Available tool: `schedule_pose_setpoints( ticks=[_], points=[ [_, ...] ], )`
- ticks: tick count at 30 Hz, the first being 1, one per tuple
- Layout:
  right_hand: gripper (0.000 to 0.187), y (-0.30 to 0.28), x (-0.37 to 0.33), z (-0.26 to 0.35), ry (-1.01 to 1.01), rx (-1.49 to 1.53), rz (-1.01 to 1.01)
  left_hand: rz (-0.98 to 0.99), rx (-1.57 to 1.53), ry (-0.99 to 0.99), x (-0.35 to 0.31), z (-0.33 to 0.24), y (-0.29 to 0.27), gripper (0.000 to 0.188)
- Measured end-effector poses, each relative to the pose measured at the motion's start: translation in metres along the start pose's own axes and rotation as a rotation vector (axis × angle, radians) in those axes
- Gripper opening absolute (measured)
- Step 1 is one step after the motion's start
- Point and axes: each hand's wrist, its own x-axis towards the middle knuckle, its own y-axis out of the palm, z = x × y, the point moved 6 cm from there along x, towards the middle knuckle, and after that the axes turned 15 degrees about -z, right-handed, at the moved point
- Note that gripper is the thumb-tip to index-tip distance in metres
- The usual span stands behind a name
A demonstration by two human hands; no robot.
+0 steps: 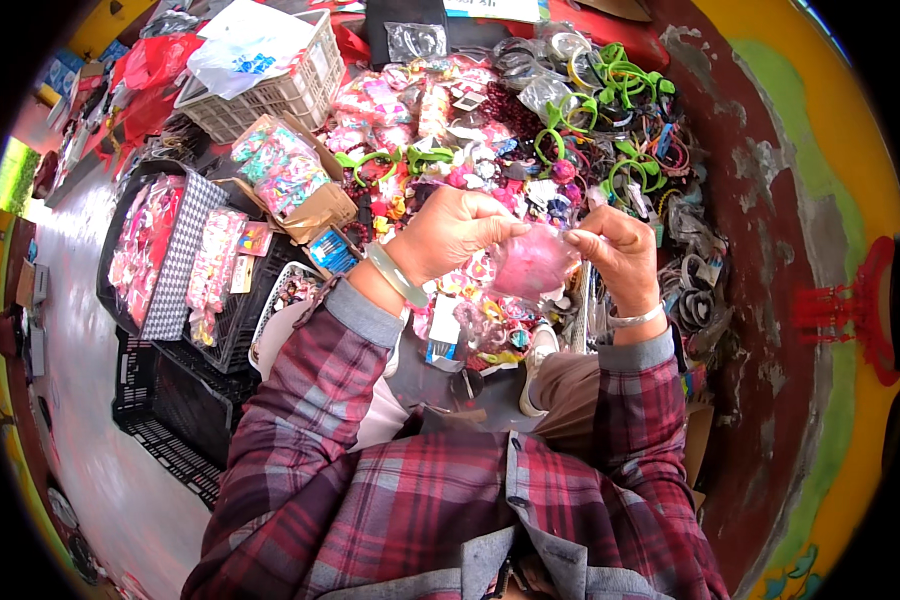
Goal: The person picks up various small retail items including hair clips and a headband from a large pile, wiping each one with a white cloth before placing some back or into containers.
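Between my two hands a clear plastic bag with something pink in it point(532, 266) is held up by its edge, above a heap of hair accessories. My left hand point(448, 238) pinches one top corner between thumb and fingers. The other corner is in a pinch of my right hand point(620, 252). What exactly lies in the bag is blurred. Below and around it are scrunchies, hair ties and small packets in pink, white and yellow. Behind the hands sit green headbands point(632, 78) and a pile of pink packets point(375, 105).
At the left stand a houndstooth-patterned bin point(182, 255) of pink packets, a black plastic crate point(160, 405) and a cardboard box point(322, 205) of colourful bagged items. A white basket point(315, 85) stands behind them. A peeling dark red wall edge point(770, 330) curves along the right.
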Motion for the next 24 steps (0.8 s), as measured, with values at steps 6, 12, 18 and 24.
schedule_pose_setpoints(
  ticks=[6, 12, 18, 24],
  points=[
    [0.018, -0.001, 0.004, 0.001, -0.08, -0.017, 0.019, 0.042, 0.112, 0.127, -0.003, -0.01, -0.002, 0.017],
    [0.013, 0.013, 0.001, 0.009, -0.027, -0.063, 0.068, -0.009, 0.343, 0.347, -0.016, -0.026, -0.016, 0.02],
    [0.035, -0.003, 0.009, -0.024, 0.206, 0.081, -0.253, -0.59, 0.459, 0.404, -0.056, -0.066, -0.112, 0.022],
    [0.04, 0.026, 0.01, -0.07, 0.303, 0.039, -0.129, -1.105, -0.042, 0.119, -0.138, -0.033, -0.254, 0.019]
  ],
)
